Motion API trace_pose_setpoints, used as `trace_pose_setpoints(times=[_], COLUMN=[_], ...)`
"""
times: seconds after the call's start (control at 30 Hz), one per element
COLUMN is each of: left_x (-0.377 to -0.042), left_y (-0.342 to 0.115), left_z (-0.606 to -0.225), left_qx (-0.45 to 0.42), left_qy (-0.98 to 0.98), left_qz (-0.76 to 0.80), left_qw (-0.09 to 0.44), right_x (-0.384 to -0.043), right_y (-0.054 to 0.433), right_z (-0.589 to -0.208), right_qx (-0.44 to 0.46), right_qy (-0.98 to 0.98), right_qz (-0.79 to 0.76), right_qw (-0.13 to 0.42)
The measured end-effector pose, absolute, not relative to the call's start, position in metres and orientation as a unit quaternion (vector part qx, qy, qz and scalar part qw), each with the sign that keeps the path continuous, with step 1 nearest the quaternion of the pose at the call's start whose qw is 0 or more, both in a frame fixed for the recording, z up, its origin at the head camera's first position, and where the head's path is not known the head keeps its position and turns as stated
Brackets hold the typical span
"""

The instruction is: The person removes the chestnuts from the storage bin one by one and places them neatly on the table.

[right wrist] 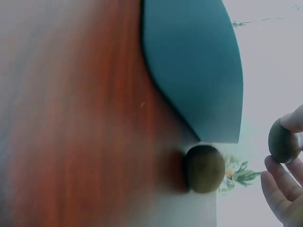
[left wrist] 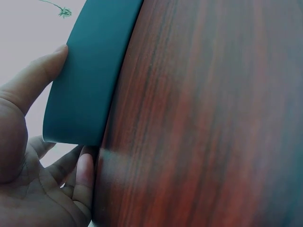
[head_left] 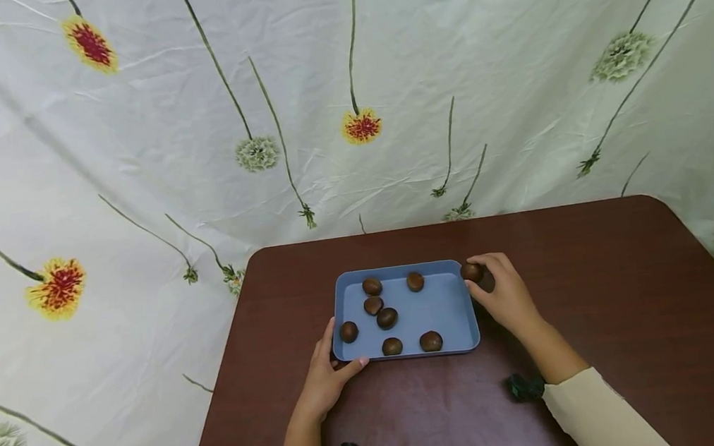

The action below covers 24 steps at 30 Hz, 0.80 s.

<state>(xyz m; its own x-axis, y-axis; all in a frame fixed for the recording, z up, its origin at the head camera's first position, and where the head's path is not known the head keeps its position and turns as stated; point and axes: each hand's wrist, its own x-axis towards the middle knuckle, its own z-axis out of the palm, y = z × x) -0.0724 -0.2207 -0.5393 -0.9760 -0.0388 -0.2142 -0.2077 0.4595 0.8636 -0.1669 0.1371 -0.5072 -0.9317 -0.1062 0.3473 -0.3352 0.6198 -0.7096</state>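
A blue rectangular tray (head_left: pixel 447 311) lies on the table with several brown chestnuts (head_left: pixel 387 318) spread inside it. My left hand (head_left: pixel 324 378) holds the tray's near left corner, thumb at the front rim and fingers along the left side. Just outside the far right corner, my right hand (head_left: pixel 505 296) pinches a chestnut (right wrist: pixel 283 141) between thumb and fingertips. The right wrist view shows another chestnut (right wrist: pixel 204 169) on the table beside the tray's corner, below the held one. From the head, the right hand mostly hides that spot.
The dark red-brown wooden table (head_left: pixel 625 299) extends widely to the right. A white cloth with printed flowers (head_left: pixel 328 183) hangs behind and to the left. Dark wrist-worn devices (head_left: pixel 524 387) sit at both wrists, near the cream sleeves (head_left: pixel 603 410).
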Motion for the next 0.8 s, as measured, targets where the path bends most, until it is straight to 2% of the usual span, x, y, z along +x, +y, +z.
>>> trace_pose_setpoints(times=[0.13,0.43,0.8], left_x=[-0.071,-0.072,-0.072], left_y=[-0.220,-0.220,-0.221], left_z=[-0.538,-0.537,-0.539], left_qx=[-0.072,-0.072,-0.078], left_qy=[0.851,0.847,0.852], left_qz=[0.514,0.520,0.510], left_qw=[0.081,0.084,0.083], right_x=[-0.159,-0.144,-0.134], right_y=[0.148,0.171,0.186], right_z=[-0.513,-0.528,-0.533], right_qx=[0.124,0.101,0.055], right_qy=[-0.885,-0.899,-0.907], right_qz=[0.425,0.409,0.413], right_qw=[0.144,0.124,0.056])
